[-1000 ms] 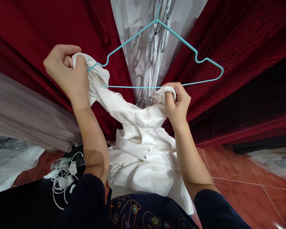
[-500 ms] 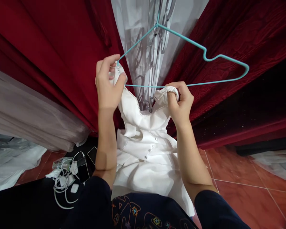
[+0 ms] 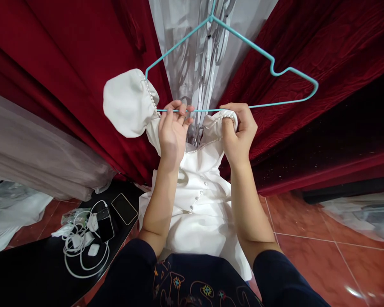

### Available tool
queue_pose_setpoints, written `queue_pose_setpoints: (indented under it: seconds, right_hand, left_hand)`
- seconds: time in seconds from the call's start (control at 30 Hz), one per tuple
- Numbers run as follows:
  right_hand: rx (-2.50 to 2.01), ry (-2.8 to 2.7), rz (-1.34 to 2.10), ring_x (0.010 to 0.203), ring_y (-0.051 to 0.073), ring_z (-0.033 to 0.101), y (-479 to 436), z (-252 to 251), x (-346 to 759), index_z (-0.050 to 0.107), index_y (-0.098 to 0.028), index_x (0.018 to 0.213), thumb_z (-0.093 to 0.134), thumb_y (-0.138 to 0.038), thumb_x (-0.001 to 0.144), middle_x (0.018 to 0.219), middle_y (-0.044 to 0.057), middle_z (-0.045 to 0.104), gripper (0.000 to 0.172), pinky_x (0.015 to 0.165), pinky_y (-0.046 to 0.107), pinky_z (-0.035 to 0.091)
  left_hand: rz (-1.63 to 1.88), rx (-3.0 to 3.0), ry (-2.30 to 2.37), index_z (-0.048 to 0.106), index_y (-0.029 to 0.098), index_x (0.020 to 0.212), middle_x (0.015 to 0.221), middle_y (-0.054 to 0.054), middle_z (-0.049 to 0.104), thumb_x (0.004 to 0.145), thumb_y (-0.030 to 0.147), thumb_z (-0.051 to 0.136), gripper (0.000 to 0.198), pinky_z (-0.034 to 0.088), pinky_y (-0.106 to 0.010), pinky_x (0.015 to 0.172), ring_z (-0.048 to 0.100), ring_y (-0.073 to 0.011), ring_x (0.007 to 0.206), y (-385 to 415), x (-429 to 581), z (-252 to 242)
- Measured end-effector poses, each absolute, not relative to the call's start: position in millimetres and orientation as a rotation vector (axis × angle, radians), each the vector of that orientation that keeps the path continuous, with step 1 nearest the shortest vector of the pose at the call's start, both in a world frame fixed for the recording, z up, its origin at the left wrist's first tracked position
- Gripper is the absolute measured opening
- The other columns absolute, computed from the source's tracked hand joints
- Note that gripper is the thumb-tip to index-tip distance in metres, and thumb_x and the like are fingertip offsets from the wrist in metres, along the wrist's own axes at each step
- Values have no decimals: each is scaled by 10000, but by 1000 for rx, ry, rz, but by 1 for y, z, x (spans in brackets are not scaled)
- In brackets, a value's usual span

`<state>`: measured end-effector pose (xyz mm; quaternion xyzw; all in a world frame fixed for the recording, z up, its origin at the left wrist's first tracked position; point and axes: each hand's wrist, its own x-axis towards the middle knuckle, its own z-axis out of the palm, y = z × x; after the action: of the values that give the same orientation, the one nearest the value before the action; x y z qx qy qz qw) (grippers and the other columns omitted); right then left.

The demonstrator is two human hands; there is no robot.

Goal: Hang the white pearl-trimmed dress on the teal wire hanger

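A white dress (image 3: 195,232) with pearl-edged neckline and small buttons hangs in front of me. Its left puff sleeve (image 3: 124,102) sits over one end of a light blue clothes hanger (image 3: 243,38). Along the hanger's bottom bar is my left hand (image 3: 173,136), palm towards me, thumb and curled fingers about the bar. My right hand (image 3: 241,132) pinches the pearl-trimmed right shoulder of the dress, close beneath that bar. The hanger's notched right end sticks out bare beyond my right hand.
Dark red drapes (image 3: 67,64) hang on both sides, with pale sheer fabric (image 3: 35,140) at the left. On a black bench (image 3: 28,268) lie two phones (image 3: 124,209), a tangle of white cables (image 3: 80,247) and a small white case (image 3: 93,250). Red floor tiles (image 3: 307,264) are at the right.
My left hand has let go of the left sleeve and moved right to the hanger's bottom bar. The sleeve now puffs outward on the hanger end. My right hand keeps its hold.
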<state>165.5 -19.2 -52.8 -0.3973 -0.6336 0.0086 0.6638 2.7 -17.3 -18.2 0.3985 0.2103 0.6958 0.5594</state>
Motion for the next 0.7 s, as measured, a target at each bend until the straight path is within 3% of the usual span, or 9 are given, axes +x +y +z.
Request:
queue_pose_setpoints:
  seconds: [0.1, 0.17, 0.23, 0.37, 0.5, 0.7]
  right_hand:
    - [-921, -1389, -77, 893, 167, 646, -21, -60, 169, 607, -255, 1385, 485, -276, 1014, 1199, 71, 667, 392, 808, 372, 555]
    - [-938, -1243, -231, 858, 158, 598, -19, -65, 186, 571, -267, 1422, 543, -265, 979, 1262, 86, 627, 444, 760, 356, 509]
    - [-906, -1055, -394, 822, 139, 532, -13, -67, 218, 584, -240, 1327, 620, -217, 902, 1246, 95, 583, 428, 726, 339, 440]
    - [-774, -971, -548, 675, 45, 322, 10, -59, 295, 527, -214, 1048, 677, -201, 813, 1028, 21, 446, 279, 662, 305, 287]
    - [-734, -1113, -502, 709, 21, 321, 23, -27, 324, 511, -216, 1080, 701, -82, 783, 1091, 15, 447, 377, 641, 270, 246]
    - [-719, -1252, -368, 722, 14, 374, 26, 37, 283, 523, -173, 980, 602, 107, 708, 991, -1, 488, 398, 601, 230, 266]
  left_hand:
    - [1702, 973, 501, 557, 234, 1004, 938, -55, 634, 1146, 318, 487, 180, 552, -247, 802, 743, -219, 1146, -20, 2, -17]
    - [1670, 987, 508, 545, 240, 970, 919, -50, 622, 1139, 321, 520, 189, 549, -230, 754, 741, -215, 1112, -21, -6, -16]
    - [1641, 996, 510, 543, 241, 949, 906, -46, 621, 1127, 328, 563, 199, 561, -224, 732, 742, -212, 1078, -21, -15, -13]
    - [1668, 1013, 473, 537, 240, 922, 866, -33, 601, 1113, 327, 595, 217, 577, -216, 682, 733, -197, 988, -22, -24, -9]
    - [1667, 1040, 428, 531, 240, 933, 893, -37, 581, 1119, 310, 561, 201, 581, -220, 665, 719, -207, 1018, -27, -19, -9]
    - [1667, 1058, 470, 500, 249, 954, 913, -39, 570, 1129, 314, 508, 187, 569, -205, 630, 700, -215, 1057, -32, -14, -9]
